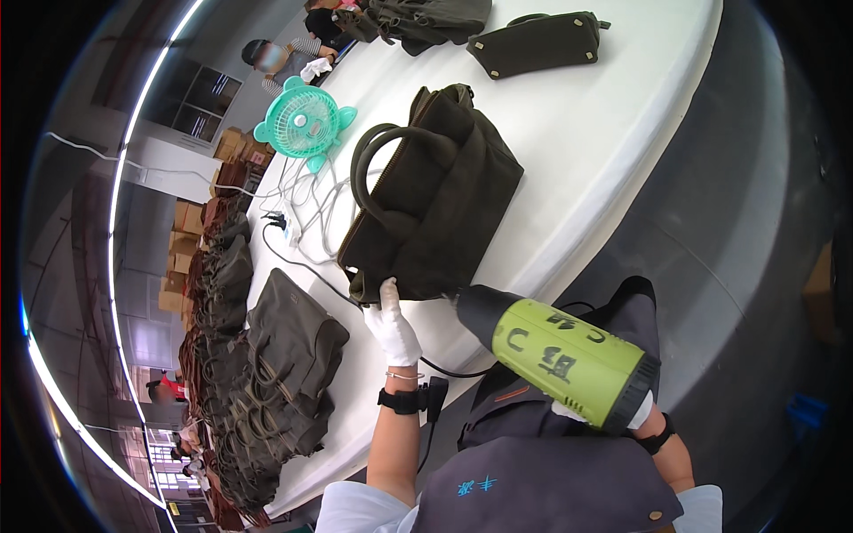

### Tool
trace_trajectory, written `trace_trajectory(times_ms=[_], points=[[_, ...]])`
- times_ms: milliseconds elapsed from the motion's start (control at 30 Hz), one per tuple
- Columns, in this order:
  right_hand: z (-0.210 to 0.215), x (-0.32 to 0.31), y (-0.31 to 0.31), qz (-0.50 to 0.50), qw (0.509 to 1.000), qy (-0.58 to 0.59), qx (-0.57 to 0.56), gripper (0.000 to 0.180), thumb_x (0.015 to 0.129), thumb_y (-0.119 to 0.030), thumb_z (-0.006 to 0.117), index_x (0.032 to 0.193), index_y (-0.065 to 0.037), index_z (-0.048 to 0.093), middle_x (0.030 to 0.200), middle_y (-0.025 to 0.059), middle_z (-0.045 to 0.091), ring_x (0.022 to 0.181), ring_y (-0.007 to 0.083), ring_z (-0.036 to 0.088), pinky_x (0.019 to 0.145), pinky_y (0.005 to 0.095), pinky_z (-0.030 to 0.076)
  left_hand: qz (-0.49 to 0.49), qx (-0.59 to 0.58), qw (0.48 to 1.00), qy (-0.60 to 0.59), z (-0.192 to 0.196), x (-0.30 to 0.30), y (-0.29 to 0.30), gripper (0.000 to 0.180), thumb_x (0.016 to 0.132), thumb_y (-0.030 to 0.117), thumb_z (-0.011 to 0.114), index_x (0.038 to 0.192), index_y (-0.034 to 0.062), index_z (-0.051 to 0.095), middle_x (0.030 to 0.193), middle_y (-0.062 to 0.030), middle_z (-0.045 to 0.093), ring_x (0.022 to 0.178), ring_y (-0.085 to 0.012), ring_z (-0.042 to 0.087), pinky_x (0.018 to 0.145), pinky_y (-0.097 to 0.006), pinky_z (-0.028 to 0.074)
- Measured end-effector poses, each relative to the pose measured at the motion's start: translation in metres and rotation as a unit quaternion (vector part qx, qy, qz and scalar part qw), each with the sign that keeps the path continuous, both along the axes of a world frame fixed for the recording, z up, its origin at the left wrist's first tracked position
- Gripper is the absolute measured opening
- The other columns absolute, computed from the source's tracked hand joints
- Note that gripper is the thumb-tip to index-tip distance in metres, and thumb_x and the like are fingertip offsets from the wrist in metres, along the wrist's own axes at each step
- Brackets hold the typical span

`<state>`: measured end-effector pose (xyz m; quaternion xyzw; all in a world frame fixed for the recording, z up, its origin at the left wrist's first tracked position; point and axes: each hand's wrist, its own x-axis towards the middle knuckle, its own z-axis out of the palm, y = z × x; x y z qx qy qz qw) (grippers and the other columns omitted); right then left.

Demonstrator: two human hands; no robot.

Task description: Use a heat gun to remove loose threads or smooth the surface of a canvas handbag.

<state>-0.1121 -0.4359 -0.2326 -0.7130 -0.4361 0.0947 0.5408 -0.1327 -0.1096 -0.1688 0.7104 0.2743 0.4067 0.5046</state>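
Observation:
A dark olive handbag [480, 191] with two rounded handles and a zip along its top lies on the white table in front of me. My left hand [391, 329], in a white glove, pinches the bag's near corner between thumb and fingers. A lime-green hair dryer [569, 360] with a black tapered nozzle is in my right hand [641, 413], mostly hidden behind the dryer's body. The nozzle's tip is close to the bag's near end, pointing toward it and my left fingers.
A turquoise fan [303, 122] stands beyond the bag, near tangled cables and a power strip [286, 226]. Several dark bags [289, 333] are heaped at left. Another bag [536, 46] lies at the far end, where a person [280, 62] sits. The white table's [622, 115] edge curves along the right.

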Motion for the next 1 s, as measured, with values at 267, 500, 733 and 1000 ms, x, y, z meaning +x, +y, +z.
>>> trace_trajectory(times_ms=[267,500,733,1000], points=[[0.005,0.004,-0.019,0.156,0.934,0.321,0.032,0.046,0.094,-0.014,0.052,0.138,-0.007,0.042,0.137,0.0083,0.049,0.122,0.0208,0.051,0.101,0.0363,0.041,0.033,-0.104,0.991,-0.078,0.009,0.015,0.002,0.026,0.094,0.027,0.058,0.100,0.0026,0.061,0.079,0.0020,0.058,0.059,-0.0034,0.043,0.054,-0.020,0.036],[-0.030,-0.002,-0.020,0.047,0.996,-0.037,-0.059,0.043,0.091,-0.025,0.056,0.132,-0.013,0.049,0.130,0.0044,0.054,0.117,0.0215,0.053,0.098,0.0346,0.042,-0.044,-0.208,0.967,-0.140,0.011,0.019,0.011,0.034,0.095,0.029,0.056,0.108,-0.0020,0.060,0.096,-0.0041,0.064,0.077,-0.0094,0.056,0.072,-0.023,0.046],[-0.014,-0.005,-0.015,-0.005,0.840,0.541,0.018,0.038,0.081,-0.029,0.073,0.116,-0.019,0.065,0.117,-0.0017,0.064,0.102,0.0216,0.062,0.089,0.0348,0.046,-0.072,-0.256,0.951,-0.160,0.005,0.016,0.023,0.036,0.096,0.028,0.055,0.112,-0.0036,0.058,0.112,-0.0078,0.062,0.099,-0.0152,0.057,0.092,-0.029,0.044],[0.014,0.017,-0.010,0.007,0.923,0.385,0.016,0.041,0.080,-0.027,0.074,0.117,-0.013,0.063,0.112,0.0047,0.065,0.102,0.0259,0.061,0.088,0.0357,0.047,-0.073,-0.243,0.954,-0.161,0.003,0.016,0.022,0.036,0.096,0.027,0.055,0.114,-0.0033,0.056,0.112,-0.0084,0.062,0.099,-0.0165,0.058,0.092,-0.030,0.045]])
